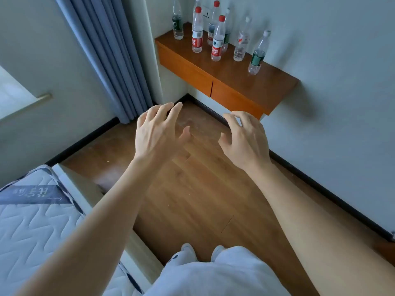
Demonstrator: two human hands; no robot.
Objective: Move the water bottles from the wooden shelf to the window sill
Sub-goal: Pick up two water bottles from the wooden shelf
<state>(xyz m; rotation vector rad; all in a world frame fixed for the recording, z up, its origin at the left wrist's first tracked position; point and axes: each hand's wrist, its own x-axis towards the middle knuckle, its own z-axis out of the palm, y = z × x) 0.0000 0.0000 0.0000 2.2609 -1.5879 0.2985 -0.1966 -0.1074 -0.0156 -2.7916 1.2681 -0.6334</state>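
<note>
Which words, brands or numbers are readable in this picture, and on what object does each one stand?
Nothing can be read with certainty.
Red label of the front red-capped bottle: white characters, too blurred.
Green label of the nearest bottle: too small.
Dark band on the mattress: pale characters, upside down, blurred.

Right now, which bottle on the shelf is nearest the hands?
The green-labelled, white-capped bottle at the right end of the row on the wooden shelf, closest to the right hand. Other green-labelled bottles stand farther back.
</note>
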